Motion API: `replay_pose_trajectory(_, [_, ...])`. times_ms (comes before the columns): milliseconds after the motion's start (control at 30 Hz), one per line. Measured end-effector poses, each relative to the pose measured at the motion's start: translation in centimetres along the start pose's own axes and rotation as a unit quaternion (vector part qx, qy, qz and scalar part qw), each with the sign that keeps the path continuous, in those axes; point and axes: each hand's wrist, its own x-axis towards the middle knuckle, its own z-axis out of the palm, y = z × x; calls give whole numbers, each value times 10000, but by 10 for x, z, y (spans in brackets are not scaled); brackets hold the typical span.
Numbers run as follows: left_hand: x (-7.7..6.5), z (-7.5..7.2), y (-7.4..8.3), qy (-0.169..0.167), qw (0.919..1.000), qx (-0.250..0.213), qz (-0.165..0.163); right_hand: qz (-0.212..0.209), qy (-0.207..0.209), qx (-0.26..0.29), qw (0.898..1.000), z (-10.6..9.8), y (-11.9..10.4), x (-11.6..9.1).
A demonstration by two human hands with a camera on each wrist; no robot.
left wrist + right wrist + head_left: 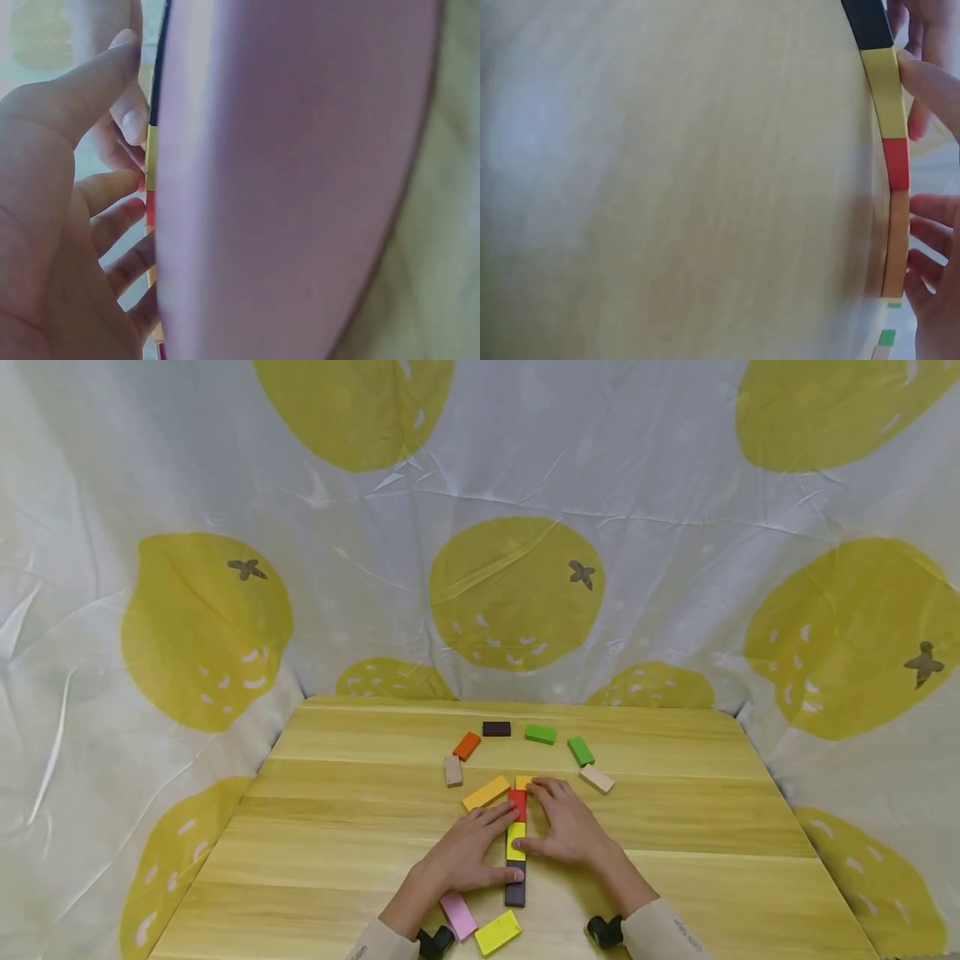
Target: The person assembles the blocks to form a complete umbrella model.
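Note:
A straight row of blocks runs away from me on the table: a dark block [515,895] nearest, then a yellow block [515,831], a red block [519,797] and a yellow-orange block [522,782]. My left hand [467,850] lies along the row's left side, thumb at the dark block, fingertips at the red one. On the other side, my right hand [568,828] touches the yellow block with its thumb and the yellow-orange block [897,247] with its fingers. Both hands have extended fingers. A pink block [300,150] fills much of the left wrist view.
Left of the row's far end lies a slanted orange block [486,793]. Farther back, several blocks form an arc, including an orange-red block [467,746], a black block [497,728] and a green block [540,734]. Another yellow block [498,932] lies near me.

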Motion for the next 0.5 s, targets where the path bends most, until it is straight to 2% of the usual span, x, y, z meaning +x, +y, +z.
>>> replay_pose_trajectory(133, [-2,-1,0,198,9997,-140,-3,22,-11,52,10000,1,-1,-1])
replay_pose_trajectory(333, [-1,-10,-6,1005,9947,-44,-210,50,12,86,9999,1,-1,0])
replay_pose_trajectory(500, [3,-17,-24,1633,9857,264,-320,79,0,123,9999,0,-1,1])
